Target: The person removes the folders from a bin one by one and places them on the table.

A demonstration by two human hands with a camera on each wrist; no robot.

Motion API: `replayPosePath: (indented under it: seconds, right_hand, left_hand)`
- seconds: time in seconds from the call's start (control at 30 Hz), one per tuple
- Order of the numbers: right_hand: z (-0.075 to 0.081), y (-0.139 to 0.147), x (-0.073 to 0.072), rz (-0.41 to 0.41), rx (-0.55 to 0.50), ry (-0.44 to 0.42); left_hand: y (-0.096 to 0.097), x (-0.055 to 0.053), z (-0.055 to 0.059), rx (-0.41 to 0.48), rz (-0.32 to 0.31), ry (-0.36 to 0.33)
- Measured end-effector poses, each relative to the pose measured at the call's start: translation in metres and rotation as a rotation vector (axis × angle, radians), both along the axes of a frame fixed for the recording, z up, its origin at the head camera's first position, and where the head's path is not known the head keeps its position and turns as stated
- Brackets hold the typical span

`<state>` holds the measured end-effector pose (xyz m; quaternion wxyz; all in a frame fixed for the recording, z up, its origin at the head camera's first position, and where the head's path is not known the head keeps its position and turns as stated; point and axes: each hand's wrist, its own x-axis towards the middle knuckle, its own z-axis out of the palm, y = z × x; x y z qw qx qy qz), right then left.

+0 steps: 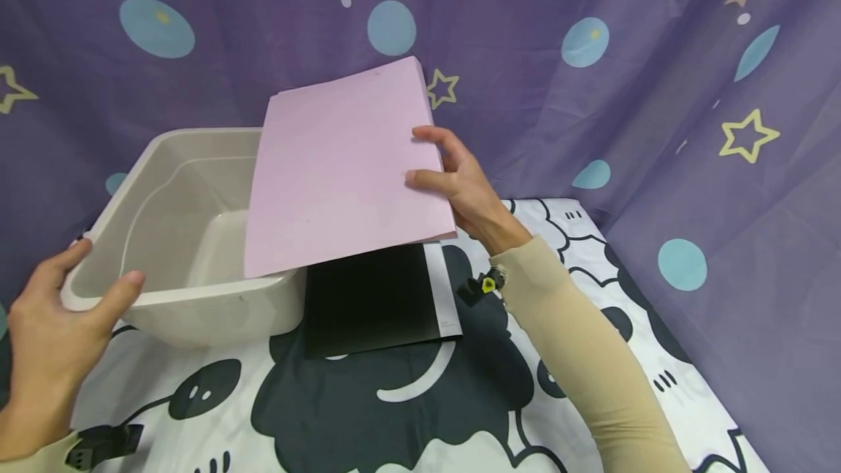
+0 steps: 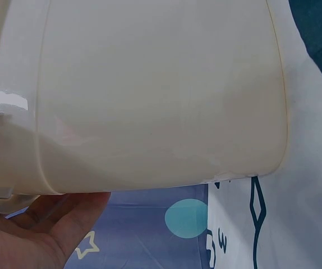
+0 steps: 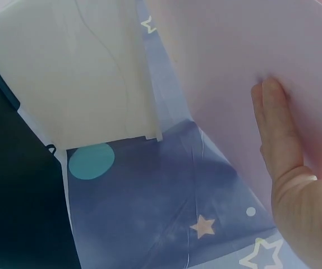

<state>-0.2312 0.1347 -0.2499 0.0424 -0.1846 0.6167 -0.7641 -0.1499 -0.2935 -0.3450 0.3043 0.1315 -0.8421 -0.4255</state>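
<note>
My left hand (image 1: 59, 320) grips the near left corner of a light beige plastic tub (image 1: 217, 316); in the left wrist view its fingers (image 2: 82, 218) lie against the tub's outer wall. My right hand (image 1: 463, 185) holds a flat pink folder (image 1: 348, 174) by its right edge, thumb on the upper face and other fingers (image 3: 279, 123) underneath. The folder is tilted, its left part overlapping the tub's right side in the head view. Below it a black folder (image 1: 371, 305) with a white strip along its right side lies on the cloth, its far part hidden by the pink folder.
A white and dark grey cloth with cartoon sheep (image 1: 394, 422) covers the surface. Purple curtains (image 1: 506, 64) with stars and blue shapes hang behind the tub and along the right side.
</note>
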Motion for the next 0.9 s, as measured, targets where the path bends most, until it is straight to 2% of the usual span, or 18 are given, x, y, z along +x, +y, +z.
replayPosePath:
  seconds: [0.17, 0.4, 0.63, 0.9]
  right_hand:
    - [-0.002, 0.005, 0.001, -0.010, -0.017, -0.002]
    - [-0.004, 0.012, 0.004, -0.010, -0.025, -0.013]
    - [-0.007, 0.018, 0.008, -0.017, -0.032, -0.014]
    - [-0.010, 0.027, 0.010, -0.030, -0.056, -0.003]
  left_hand:
    - [0.001, -0.002, -0.001, -0.030, 0.008, 0.033]
    - [0.000, -0.001, -0.002, -0.015, 0.011, 0.006]
    - [-0.002, -0.002, -0.004, -0.054, 0.007, 0.039]
    - [-0.002, -0.002, -0.003, -0.047, 0.002, 0.050]
